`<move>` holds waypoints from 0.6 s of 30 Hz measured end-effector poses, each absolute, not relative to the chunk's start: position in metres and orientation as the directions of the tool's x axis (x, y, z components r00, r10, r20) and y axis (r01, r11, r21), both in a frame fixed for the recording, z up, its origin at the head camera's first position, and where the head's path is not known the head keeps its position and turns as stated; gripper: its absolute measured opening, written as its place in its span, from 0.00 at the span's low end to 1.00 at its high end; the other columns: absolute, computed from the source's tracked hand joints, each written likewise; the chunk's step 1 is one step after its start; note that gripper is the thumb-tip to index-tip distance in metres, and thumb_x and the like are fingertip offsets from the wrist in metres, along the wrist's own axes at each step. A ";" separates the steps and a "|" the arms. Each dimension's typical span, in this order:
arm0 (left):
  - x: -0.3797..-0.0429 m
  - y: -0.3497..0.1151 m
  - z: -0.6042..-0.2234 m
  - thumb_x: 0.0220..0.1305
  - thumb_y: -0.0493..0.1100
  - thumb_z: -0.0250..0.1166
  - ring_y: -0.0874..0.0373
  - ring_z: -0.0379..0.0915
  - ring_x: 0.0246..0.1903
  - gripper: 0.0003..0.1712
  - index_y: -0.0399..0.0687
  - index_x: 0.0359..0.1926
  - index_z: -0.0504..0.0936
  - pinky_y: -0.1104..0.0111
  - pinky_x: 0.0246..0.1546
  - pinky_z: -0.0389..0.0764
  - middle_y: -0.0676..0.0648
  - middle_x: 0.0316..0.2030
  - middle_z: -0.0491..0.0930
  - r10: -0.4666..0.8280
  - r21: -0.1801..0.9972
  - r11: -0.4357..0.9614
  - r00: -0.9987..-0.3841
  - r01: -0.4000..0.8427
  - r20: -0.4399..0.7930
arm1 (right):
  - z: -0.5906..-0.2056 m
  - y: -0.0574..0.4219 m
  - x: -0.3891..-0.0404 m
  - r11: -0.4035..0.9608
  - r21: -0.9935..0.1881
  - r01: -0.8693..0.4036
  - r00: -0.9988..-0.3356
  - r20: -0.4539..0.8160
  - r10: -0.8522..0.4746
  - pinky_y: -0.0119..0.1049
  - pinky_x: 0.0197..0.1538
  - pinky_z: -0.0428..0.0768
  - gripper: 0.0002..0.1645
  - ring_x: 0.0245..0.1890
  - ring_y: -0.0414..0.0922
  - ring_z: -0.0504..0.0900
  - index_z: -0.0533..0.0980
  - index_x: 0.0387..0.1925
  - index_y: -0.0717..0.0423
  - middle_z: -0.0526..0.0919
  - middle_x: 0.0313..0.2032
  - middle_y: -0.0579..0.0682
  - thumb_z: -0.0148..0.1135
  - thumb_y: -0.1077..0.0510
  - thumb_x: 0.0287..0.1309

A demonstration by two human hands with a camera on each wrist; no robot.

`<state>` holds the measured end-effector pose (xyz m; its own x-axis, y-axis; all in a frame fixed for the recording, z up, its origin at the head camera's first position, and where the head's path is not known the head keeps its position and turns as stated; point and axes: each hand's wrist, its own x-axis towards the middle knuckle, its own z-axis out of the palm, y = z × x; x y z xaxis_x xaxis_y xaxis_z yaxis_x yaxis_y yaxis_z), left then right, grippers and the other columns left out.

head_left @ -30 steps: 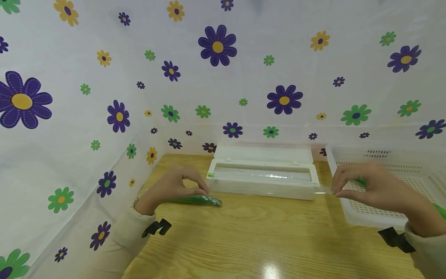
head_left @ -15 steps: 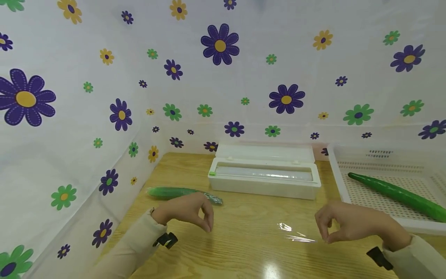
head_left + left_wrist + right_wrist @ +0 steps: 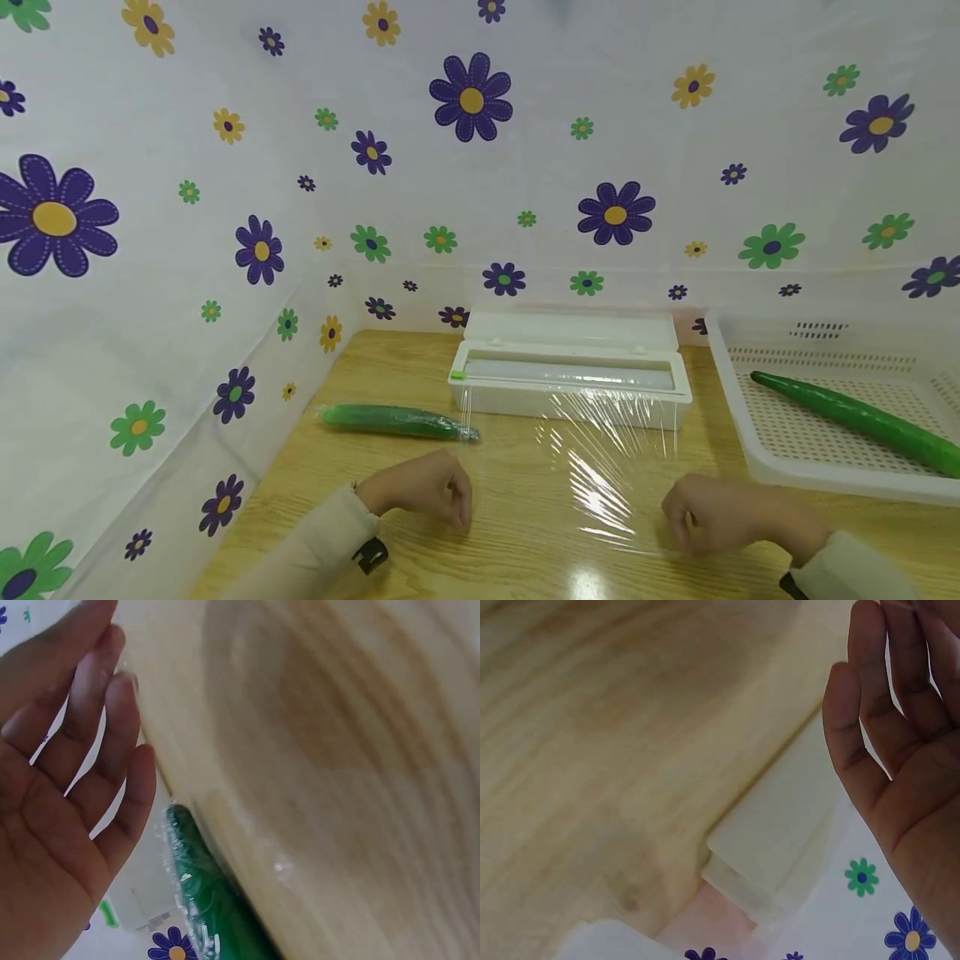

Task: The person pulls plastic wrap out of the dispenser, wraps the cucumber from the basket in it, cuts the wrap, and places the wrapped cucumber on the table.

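A white curtain [image 3: 420, 196] printed with purple, green and yellow flowers backs a wood-grain table [image 3: 525, 575]. A sheet of clear film [image 3: 596, 492] stretches over the tabletop; take it as the middle of the clock. At 12 o'clock stands a white box [image 3: 510, 402], its lid [image 3: 570, 329] raised behind it and a roll [image 3: 540, 369] inside; the film runs down from its front edge. At 9 o'clock the left hand [image 3: 431, 492] pinches one corner of the film between thumb and fingertips, the other fingers loosely bent. Near 4 o'clock the right hand [image 3: 712, 518] pinches the opposite corner in the same way. Toward 10 o'clock, beyond the left hand, lies a film-wrapped cucumber [image 3: 393, 421]. Between 2 and 3 o'clock, a white basket [image 3: 840, 480] holds another cucumber [image 3: 855, 414], slanting across its perforated floor.
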<state>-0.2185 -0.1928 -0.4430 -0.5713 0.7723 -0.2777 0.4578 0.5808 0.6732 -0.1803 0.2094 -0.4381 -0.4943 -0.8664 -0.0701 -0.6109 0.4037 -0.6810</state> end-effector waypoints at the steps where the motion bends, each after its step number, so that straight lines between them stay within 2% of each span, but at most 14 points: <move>1: -0.217 -0.193 -0.445 0.47 0.38 0.73 0.73 0.72 0.20 0.05 0.51 0.21 0.86 0.77 0.25 0.77 0.58 0.21 0.83 0.770 0.657 0.587 -0.577 0.473 -0.271 | -0.441 0.209 -0.180 0.412 -0.680 -0.607 -0.503 -0.073 -0.861 0.24 0.28 0.74 0.10 0.23 0.24 0.69 0.79 0.16 0.52 0.76 0.20 0.36 0.67 0.67 0.45; 8: -0.212 -0.189 -0.448 0.45 0.37 0.74 0.77 0.68 0.17 0.07 0.52 0.20 0.85 0.81 0.22 0.74 0.59 0.18 0.81 0.771 0.532 0.614 -0.586 0.583 -0.249 | -0.451 0.200 -0.176 0.507 -0.624 -0.594 -0.571 -0.116 -0.812 0.22 0.23 0.72 0.13 0.18 0.25 0.64 0.76 0.12 0.53 0.72 0.17 0.33 0.69 0.68 0.39; 12: -0.211 -0.188 -0.448 0.44 0.36 0.74 0.76 0.68 0.16 0.07 0.52 0.20 0.85 0.80 0.21 0.74 0.60 0.17 0.80 0.758 0.540 0.632 -0.586 0.556 -0.286 | -0.449 0.197 -0.174 0.552 -0.598 -0.581 -0.596 -0.149 -0.789 0.22 0.22 0.71 0.14 0.16 0.25 0.63 0.75 0.11 0.52 0.70 0.16 0.32 0.69 0.68 0.39; 18: -0.213 -0.185 -0.449 0.42 0.36 0.75 0.76 0.67 0.14 0.07 0.51 0.18 0.85 0.81 0.19 0.73 0.57 0.15 0.80 0.763 0.523 0.636 -0.562 0.567 -0.319 | -0.449 0.196 -0.171 0.576 -0.595 -0.560 -0.599 -0.189 -0.778 0.23 0.22 0.72 0.14 0.17 0.26 0.64 0.76 0.12 0.50 0.72 0.16 0.32 0.68 0.68 0.41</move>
<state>-0.2132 -0.1847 -0.4486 -0.5623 0.7631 -0.3185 0.5671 0.6363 0.5230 -0.1709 0.1957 -0.4489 -0.5994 -0.7778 -0.1892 -0.5601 0.5764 -0.5950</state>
